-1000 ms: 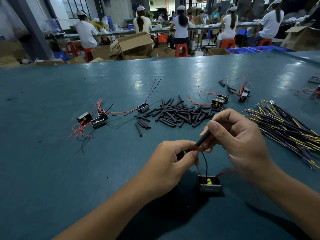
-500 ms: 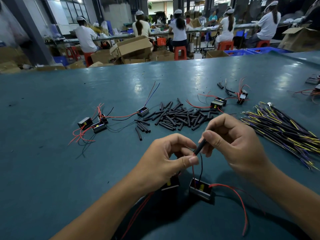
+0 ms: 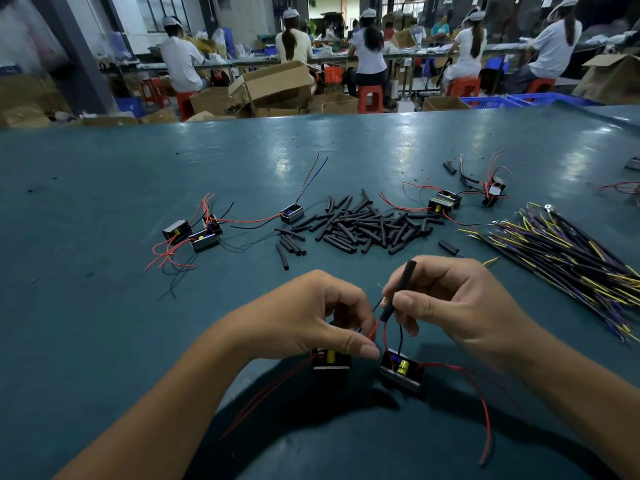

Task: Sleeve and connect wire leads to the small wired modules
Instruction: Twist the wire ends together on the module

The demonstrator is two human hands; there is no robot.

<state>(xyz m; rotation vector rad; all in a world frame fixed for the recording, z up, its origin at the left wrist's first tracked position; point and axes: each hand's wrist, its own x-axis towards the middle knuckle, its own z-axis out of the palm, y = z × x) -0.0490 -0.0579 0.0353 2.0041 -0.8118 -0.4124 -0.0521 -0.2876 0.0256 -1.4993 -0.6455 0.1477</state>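
Observation:
My right hand (image 3: 460, 306) pinches a black sleeve tube (image 3: 398, 292) between thumb and fingers, tilted with its top end up to the right. A red lead and a black lead run out of the tube's lower end to a small black module (image 3: 401, 370) on the table. My left hand (image 3: 311, 317) pinches the red lead (image 3: 373, 330) just below the tube. A second module (image 3: 330, 360) lies partly under my left hand, its red wires trailing toward me.
A pile of black sleeve pieces (image 3: 367, 226) lies mid-table. Wired modules sit at the left (image 3: 194, 233), centre (image 3: 291, 213) and right (image 3: 445, 202). A bundle of purple-yellow wires (image 3: 568, 258) lies at the right. Seated workers and cardboard boxes (image 3: 273, 84) stand beyond the green table (image 3: 104, 323).
Both hands have lifted slightly and the sleeve tube has tilted more upright. A second module has come into sight under my left hand, and the leads have gone further into the tube.

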